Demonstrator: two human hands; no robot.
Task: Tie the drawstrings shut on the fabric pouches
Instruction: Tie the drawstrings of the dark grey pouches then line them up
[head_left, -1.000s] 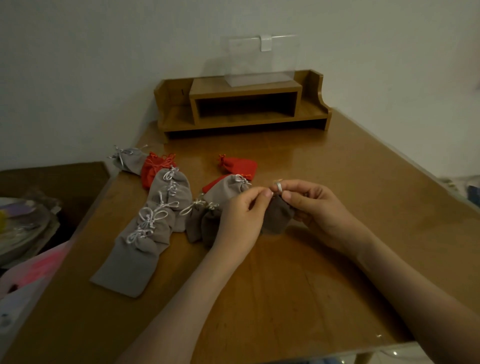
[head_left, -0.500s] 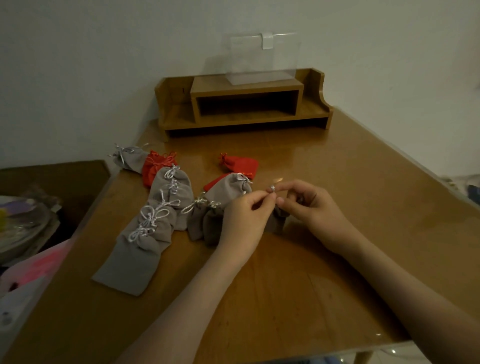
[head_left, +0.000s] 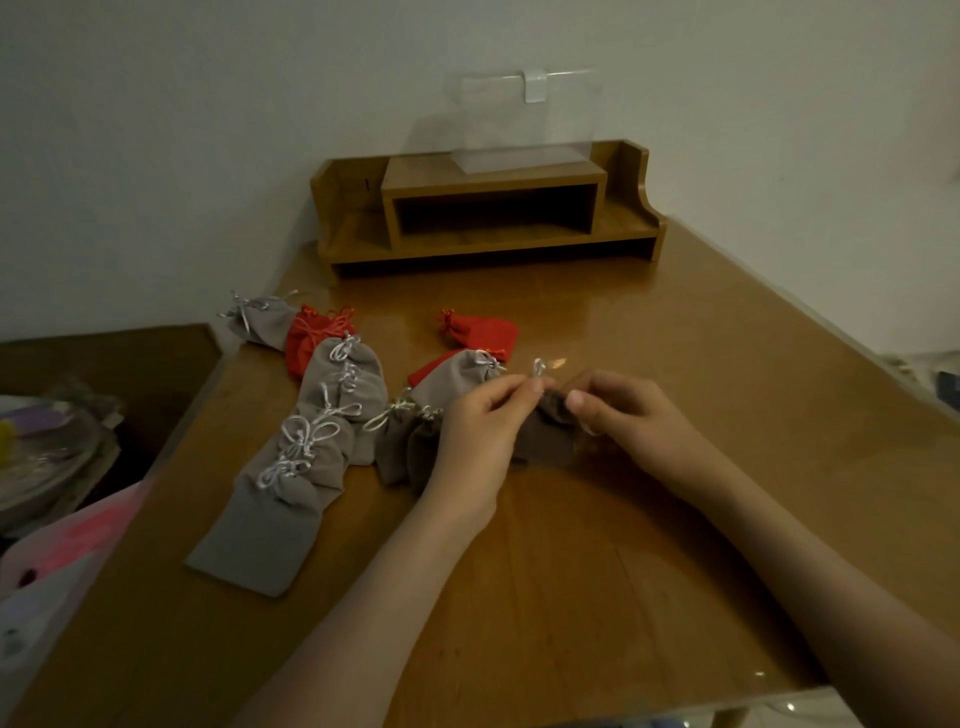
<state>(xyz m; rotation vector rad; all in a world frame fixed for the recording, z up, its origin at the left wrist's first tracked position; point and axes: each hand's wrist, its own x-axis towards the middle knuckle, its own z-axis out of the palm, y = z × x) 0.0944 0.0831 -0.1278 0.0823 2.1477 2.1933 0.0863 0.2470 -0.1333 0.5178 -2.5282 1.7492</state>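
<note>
My left hand (head_left: 480, 421) and right hand (head_left: 621, 410) meet over a dark grey pouch (head_left: 545, 434) near the middle of the wooden table (head_left: 571, 571). Each hand's fingertips are closed on the pouch neck, a white drawstring loop (head_left: 539, 368) poking up between them. If my pinch slackens, I think the slippery cord could slide loose and undo the knot.
</note>
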